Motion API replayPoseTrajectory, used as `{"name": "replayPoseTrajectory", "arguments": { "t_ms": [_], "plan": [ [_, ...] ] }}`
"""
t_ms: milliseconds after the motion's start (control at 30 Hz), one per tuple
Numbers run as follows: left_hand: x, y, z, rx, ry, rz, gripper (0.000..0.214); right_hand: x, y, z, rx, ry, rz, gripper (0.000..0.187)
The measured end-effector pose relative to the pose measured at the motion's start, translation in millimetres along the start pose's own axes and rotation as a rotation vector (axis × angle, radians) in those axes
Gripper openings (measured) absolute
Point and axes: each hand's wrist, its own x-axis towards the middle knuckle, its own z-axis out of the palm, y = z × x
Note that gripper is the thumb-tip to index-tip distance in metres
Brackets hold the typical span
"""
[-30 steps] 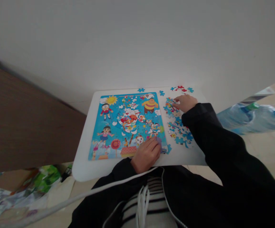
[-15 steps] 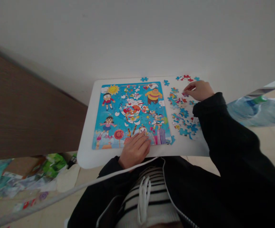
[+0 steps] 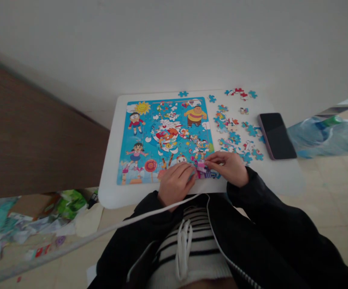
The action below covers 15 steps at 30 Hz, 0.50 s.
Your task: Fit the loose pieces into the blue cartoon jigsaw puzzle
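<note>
A blue cartoon jigsaw puzzle (image 3: 146,120) lies in its flat board on a small white table. My right hand (image 3: 229,166) is over the board's lower right corner, thumb and fingers pinched on a pink and purple puzzle piece (image 3: 202,164). Beside it, my left hand (image 3: 176,182) rests on the lower edge of the board. Its fingers lie flat, close to that piece, and I see nothing held in them. Loose puzzle pieces (image 3: 234,138) are scattered to the right of the board, some overlapping.
A dark-screened phone (image 3: 277,136) lies at the table's right side. Behind the white table (image 3: 109,176) rises a pale wall; a brown wooden panel (image 3: 41,140) stands left. A white cable (image 3: 116,228) crosses before me. Bagged bottles (image 3: 327,134) are at right, clutter on the floor at left.
My right hand has come from the loose pieces down and left to the board's lower right corner, carrying a puzzle piece. The phone now shows. My left hand has shifted slightly right.
</note>
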Motion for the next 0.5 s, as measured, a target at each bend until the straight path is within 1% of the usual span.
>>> {"name": "replayPoseTrajectory", "arguments": {
  "t_ms": [167,367,500],
  "plan": [
    [5,6,9.0,0.019,-0.050,-0.050,0.022,-2,6,5,0.033,0.035,0.005,0.019],
    [6,8,12.1,-0.063,-0.035,-0.100,0.026,-4,5,7,0.173,0.033,0.011,0.024],
    [5,5,11.7,-0.080,-0.053,-0.103,0.024,-4,4,6,0.144,0.020,-0.015,0.025]
  ]
}}
